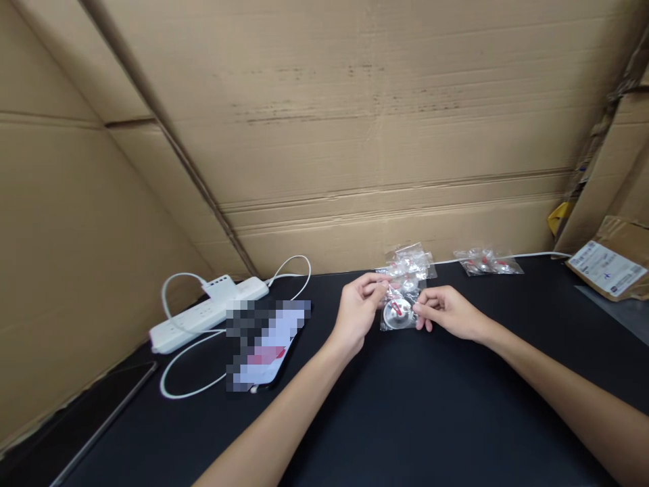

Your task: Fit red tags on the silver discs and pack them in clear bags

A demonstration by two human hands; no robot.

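A small clear plastic bag (pixel 398 314) holds a round silver metal piece with a red mark on it; its exact kind I cannot make out. My left hand (pixel 355 311) pinches the bag's upper left part between thumb and fingers. At the bag's right edge, my right hand (pixel 446 312) grips the plastic with thumb and fingertips. Just behind lies a heap of similar clear bags (pixel 412 260) with silver and red contents, partly hidden by the held bag and my left fingers. More such bags (pixel 489 262) lie farther right, by the back wall.
On the left of the black table (pixel 405 419) lie a white power strip (pixel 187 325) with looping cables, a partly pixelated phone (pixel 278 345) and a dark flat tablet-like slab (pixel 96 426). Cardboard walls (pixel 385 149) enclose the back and sides. A labelled brown parcel (pixel 608 267) sits at right.
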